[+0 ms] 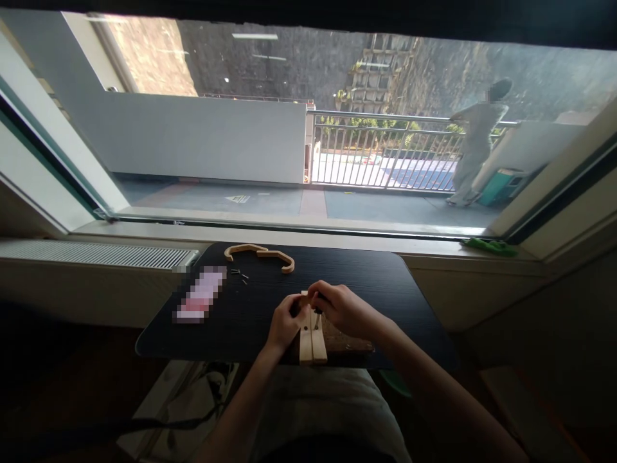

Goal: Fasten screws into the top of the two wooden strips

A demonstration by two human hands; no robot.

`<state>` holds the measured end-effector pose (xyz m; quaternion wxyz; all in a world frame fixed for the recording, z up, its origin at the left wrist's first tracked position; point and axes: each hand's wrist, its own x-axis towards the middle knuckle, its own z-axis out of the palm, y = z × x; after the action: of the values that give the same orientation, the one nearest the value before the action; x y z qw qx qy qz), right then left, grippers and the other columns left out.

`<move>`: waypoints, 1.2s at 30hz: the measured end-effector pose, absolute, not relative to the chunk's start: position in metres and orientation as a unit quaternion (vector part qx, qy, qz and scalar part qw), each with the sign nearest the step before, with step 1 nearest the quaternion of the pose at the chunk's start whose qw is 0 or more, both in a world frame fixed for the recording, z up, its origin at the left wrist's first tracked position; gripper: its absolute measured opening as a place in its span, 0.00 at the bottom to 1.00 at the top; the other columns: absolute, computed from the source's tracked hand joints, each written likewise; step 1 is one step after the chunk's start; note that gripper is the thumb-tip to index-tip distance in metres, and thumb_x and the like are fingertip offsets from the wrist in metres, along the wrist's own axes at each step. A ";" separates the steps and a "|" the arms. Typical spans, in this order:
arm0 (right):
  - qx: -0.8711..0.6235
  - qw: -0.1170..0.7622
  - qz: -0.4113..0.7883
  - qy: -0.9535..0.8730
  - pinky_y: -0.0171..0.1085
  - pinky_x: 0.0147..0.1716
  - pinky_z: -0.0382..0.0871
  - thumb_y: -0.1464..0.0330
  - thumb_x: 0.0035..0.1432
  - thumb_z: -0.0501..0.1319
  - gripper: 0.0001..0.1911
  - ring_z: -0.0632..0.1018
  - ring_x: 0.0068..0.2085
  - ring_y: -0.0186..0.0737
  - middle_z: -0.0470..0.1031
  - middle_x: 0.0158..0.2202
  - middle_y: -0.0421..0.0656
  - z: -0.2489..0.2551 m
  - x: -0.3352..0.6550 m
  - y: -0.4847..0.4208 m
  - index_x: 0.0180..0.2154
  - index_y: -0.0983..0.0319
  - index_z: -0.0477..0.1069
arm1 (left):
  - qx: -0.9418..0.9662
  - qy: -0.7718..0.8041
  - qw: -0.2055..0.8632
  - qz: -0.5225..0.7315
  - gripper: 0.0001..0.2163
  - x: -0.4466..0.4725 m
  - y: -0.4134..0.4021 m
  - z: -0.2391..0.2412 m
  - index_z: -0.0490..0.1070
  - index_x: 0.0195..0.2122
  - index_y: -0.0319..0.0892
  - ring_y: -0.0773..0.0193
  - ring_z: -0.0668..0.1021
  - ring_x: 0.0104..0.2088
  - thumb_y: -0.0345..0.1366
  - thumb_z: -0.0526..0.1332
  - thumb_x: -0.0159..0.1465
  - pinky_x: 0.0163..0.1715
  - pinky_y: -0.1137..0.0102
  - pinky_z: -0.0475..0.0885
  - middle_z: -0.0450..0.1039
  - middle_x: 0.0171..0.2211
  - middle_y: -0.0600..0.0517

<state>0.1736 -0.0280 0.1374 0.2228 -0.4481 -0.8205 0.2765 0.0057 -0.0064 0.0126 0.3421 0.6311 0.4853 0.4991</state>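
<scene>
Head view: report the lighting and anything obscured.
In the head view, daylight through the window leaves the black table and lower corners dim; in the head view, pale streaks, probably reflected lights, mark the window's upper part; in the head view, the pink item is pixelated, while the pale wooden strips stand out.

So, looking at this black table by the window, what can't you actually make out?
Head view: the handle of the thin tool, mostly covered by the right hand.
Head view: the upper part of the pale wooden strips, partly covered by the left hand and right hand.
Head view: details of the small metal pieces, too small.
Head view: the pink item's surface, pixelated.
</scene>
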 end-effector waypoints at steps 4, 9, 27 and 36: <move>-0.447 0.221 0.263 -0.826 0.32 0.30 0.63 0.73 0.65 0.55 0.09 0.76 0.30 0.35 0.79 0.33 0.42 0.139 0.171 -0.031 0.45 0.62 0.71 | 0.631 0.483 0.340 0.503 0.09 0.005 -0.007 0.013 0.76 0.38 0.41 0.59 0.80 0.36 0.35 0.62 0.57 0.39 0.66 0.75 0.80 0.35 0.49; -0.439 0.233 0.262 -0.827 0.33 0.33 0.65 0.72 0.66 0.56 0.10 0.78 0.34 0.37 0.80 0.37 0.45 0.139 0.170 -0.033 0.47 0.62 0.72 | 0.633 0.482 0.334 0.504 0.09 0.004 -0.008 0.015 0.76 0.38 0.41 0.59 0.80 0.36 0.35 0.63 0.57 0.39 0.66 0.75 0.80 0.34 0.50; -0.448 0.171 0.265 -0.837 0.39 0.40 0.67 0.70 0.67 0.50 0.17 0.79 0.43 0.45 0.79 0.45 0.49 0.148 0.176 -0.036 0.55 0.62 0.67 | 0.634 0.484 0.337 0.500 0.09 0.004 -0.008 0.013 0.76 0.38 0.41 0.57 0.81 0.37 0.38 0.63 0.58 0.40 0.64 0.76 0.80 0.34 0.48; -0.448 0.178 0.281 -0.830 0.38 0.40 0.66 0.69 0.68 0.49 0.23 0.78 0.42 0.44 0.78 0.47 0.51 0.140 0.185 -0.035 0.62 0.62 0.60 | 0.632 0.489 0.338 0.497 0.09 0.004 -0.008 0.011 0.76 0.38 0.41 0.59 0.80 0.35 0.37 0.63 0.58 0.38 0.67 0.75 0.80 0.34 0.49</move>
<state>0.1845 -0.0351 0.1398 0.1778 -0.4478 -0.8301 0.2806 0.0042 -0.0077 0.0111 0.3383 0.6325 0.4886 0.4967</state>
